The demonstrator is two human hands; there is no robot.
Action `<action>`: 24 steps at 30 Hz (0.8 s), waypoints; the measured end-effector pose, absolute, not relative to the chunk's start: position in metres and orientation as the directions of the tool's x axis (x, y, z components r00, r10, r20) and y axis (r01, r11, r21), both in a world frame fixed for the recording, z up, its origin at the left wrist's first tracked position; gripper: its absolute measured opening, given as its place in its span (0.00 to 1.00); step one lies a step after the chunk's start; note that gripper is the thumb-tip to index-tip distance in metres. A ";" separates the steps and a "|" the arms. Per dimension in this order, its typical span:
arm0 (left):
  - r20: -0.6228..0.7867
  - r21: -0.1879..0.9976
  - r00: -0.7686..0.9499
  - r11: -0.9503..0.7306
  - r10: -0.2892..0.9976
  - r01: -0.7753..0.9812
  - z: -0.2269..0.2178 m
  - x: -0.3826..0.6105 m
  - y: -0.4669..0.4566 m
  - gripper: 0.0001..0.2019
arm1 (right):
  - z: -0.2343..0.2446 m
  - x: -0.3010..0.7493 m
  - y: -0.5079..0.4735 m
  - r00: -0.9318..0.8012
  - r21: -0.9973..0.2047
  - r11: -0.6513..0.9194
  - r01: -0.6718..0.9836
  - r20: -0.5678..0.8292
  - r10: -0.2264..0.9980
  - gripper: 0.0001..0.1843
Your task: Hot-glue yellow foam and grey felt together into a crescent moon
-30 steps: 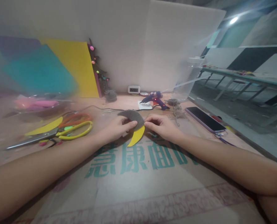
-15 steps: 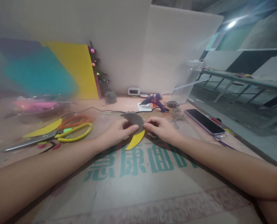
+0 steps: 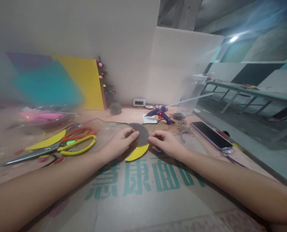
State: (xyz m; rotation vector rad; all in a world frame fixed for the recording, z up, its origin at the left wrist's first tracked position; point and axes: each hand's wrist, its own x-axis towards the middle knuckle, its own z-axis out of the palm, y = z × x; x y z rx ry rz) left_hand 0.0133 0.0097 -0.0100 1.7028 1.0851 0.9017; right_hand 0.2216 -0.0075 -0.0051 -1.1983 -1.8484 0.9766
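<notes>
Between my hands is a thin dark grey disc (image 3: 143, 135), its face turned towards me, with a yellow crescent-shaped piece (image 3: 137, 153) along its lower edge. My left hand (image 3: 124, 139) pinches the disc's left edge, the thumb lying on its face. My right hand (image 3: 164, 141) has thumb and forefinger closed at the disc's right edge; the other fingers curl behind. How the crescent is joined to the disc cannot be made out.
Scissors (image 3: 78, 145) and another yellow crescent (image 3: 46, 140) lie left. A purple glue gun (image 3: 160, 113) sits on white paper (image 3: 149, 120). A small digital clock (image 3: 139, 102) stands behind. A phone (image 3: 211, 135) is at right. Coloured sheets (image 3: 85, 83) lean against the back board.
The disc has turned to show more of its grey face. The yellow crescent has swung lower and lies flatter. My left thumb has shifted up and left; the camera view has tilted up.
</notes>
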 end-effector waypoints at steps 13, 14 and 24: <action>0.119 0.949 0.346 -0.209 0.931 0.237 -0.019 0.010 0.015 0.20 | -0.004 0.223 -0.008 -0.323 -0.851 0.308 0.426 0.175 0.930 0.14; 0.118 0.947 0.340 -0.208 0.933 0.243 -0.018 0.010 0.015 0.20 | -0.005 0.223 -0.008 -0.324 -0.853 0.303 0.425 0.169 0.931 0.14; 0.127 0.947 0.354 -0.220 0.927 0.235 -0.017 0.011 0.015 0.19 | -0.003 0.222 -0.009 -0.322 -0.846 0.299 0.442 0.162 0.933 0.13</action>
